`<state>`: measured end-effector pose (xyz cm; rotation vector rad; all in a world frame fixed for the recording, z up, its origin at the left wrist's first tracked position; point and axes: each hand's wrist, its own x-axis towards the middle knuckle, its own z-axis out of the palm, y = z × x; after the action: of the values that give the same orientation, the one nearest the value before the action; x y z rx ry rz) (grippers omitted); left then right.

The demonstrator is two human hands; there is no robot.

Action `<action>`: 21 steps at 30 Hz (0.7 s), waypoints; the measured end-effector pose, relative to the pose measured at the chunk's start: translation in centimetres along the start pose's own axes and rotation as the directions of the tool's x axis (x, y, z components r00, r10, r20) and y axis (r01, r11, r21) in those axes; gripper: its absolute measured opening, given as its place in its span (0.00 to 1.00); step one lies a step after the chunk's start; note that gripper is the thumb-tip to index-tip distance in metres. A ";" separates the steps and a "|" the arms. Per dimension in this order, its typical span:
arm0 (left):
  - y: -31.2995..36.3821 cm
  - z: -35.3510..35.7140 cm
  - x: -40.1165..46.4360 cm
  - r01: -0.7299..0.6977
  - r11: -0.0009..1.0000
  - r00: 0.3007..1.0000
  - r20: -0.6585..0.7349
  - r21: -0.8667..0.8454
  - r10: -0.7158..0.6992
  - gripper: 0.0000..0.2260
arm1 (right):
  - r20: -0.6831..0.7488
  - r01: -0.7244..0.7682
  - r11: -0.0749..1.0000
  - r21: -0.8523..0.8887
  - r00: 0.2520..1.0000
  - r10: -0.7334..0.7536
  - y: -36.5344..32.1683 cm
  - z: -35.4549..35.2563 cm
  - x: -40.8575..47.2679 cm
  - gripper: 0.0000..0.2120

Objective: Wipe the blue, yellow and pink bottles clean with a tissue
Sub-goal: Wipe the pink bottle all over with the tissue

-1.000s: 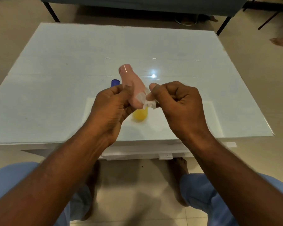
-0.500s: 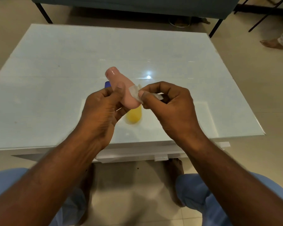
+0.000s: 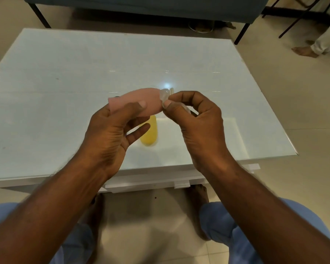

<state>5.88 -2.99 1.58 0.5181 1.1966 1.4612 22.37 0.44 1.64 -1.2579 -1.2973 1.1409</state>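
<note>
The left hand [image 3: 111,130] grips the pink bottle [image 3: 135,102] sideways above the bench [image 3: 65,77], near its front edge. The right hand [image 3: 194,119] pinches a tissue [image 3: 165,95] against the bottle's end. The yellow bottle [image 3: 150,133] stands below.

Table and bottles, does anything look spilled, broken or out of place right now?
Nothing stands out. The left hand holds the pink bottle sideways above the table while the right hand pinches a tissue at its end. The yellow bottle lies on the table, with no spill visible.

Pink bottle [image 3: 135,99] sideways in left hand [image 3: 111,134], tissue [image 3: 165,95] pinched against it by right hand [image 3: 196,119]
</note>
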 end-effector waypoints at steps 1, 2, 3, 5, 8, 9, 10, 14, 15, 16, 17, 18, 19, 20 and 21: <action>-0.2 -0.1 0.0 0.012 0.999 1.000 -0.011 0.030 -0.011 0.12 | -0.012 0.005 1.000 -0.002 1.000 -0.005 0.0 0.0 0.1 0.04; -0.4 -0.2 0.0 0.022 0.998 1.000 -0.015 0.059 -0.021 0.11 | -0.019 0.008 1.000 -0.004 1.000 -0.008 -0.1 0.0 0.1 0.04; -0.6 -0.3 0.1 0.027 0.996 1.000 -0.016 0.086 -0.025 0.11 | -0.022 0.009 1.000 -0.002 1.000 -0.009 -0.1 0.0 0.1 0.03; -0.8 -0.5 0.3 0.023 0.990 0.999 -0.025 0.141 -0.019 0.09 | -0.023 0.002 1.000 0.021 1.000 -0.002 -0.1 0.0 0.1 0.03; -0.6 -0.9 0.4 0.020 0.969 0.999 -0.045 0.246 -0.009 0.09 | -0.028 -0.001 0.999 0.040 1.000 0.002 -0.1 -0.1 0.1 0.03; -0.5 -1.0 0.4 0.019 0.955 0.999 -0.032 0.296 -0.010 0.12 | -0.033 0.002 0.999 0.043 0.999 -0.001 -0.1 -0.1 0.1 0.03; -0.5 -1.1 0.3 0.018 0.942 1.000 -0.018 0.335 -0.012 0.13 | -0.040 0.006 0.999 0.048 0.999 -0.004 -0.1 -0.1 0.1 0.03; -0.6 -0.9 0.0 0.032 0.923 0.999 -0.029 0.384 -0.023 0.17 | -0.058 0.024 0.998 0.052 0.998 -0.021 -0.1 -0.2 0.3 0.04; -0.6 -0.7 -0.2 0.034 0.925 0.999 -0.029 0.379 -0.025 0.19 | -0.060 0.026 0.998 0.054 0.998 -0.023 -0.1 -0.2 0.3 0.04; -0.6 -0.5 -0.3 0.037 0.929 0.999 -0.029 0.369 -0.028 0.21 | -0.060 0.026 0.998 0.059 0.998 -0.022 -0.1 -0.2 0.3 0.04; -0.7 -0.4 -0.4 0.044 0.935 0.999 -0.033 0.353 -0.035 0.22 | -0.061 0.024 0.998 0.066 0.998 -0.020 -0.1 -0.1 0.3 0.04; -0.7 -0.2 -0.5 0.053 0.941 0.998 -0.038 0.334 -0.043 0.23 | -0.059 0.023 0.997 0.073 0.998 -0.019 -0.1 -0.1 0.2 0.04; -0.7 -0.2 -0.6 0.063 0.947 0.998 -0.046 0.314 -0.051 0.23 | -0.056 0.024 0.997 0.077 0.998 -0.020 0.0 0.0 0.2 0.04; -0.7 -0.1 -0.7 0.071 0.954 0.997 -0.054 0.292 -0.058 0.23 | -0.049 0.025 0.997 0.079 0.999 -0.021 0.0 0.1 0.1 0.04; -0.8 0.0 -0.7 0.079 0.960 0.996 -0.057 0.267 -0.067 0.21 | -0.039 0.027 0.997 0.074 0.999 -0.024 0.1 0.1 0.0 0.04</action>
<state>6.45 -3.72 1.08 0.6188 1.4482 1.2610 22.28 0.43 1.51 -1.1994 -1.2283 1.1324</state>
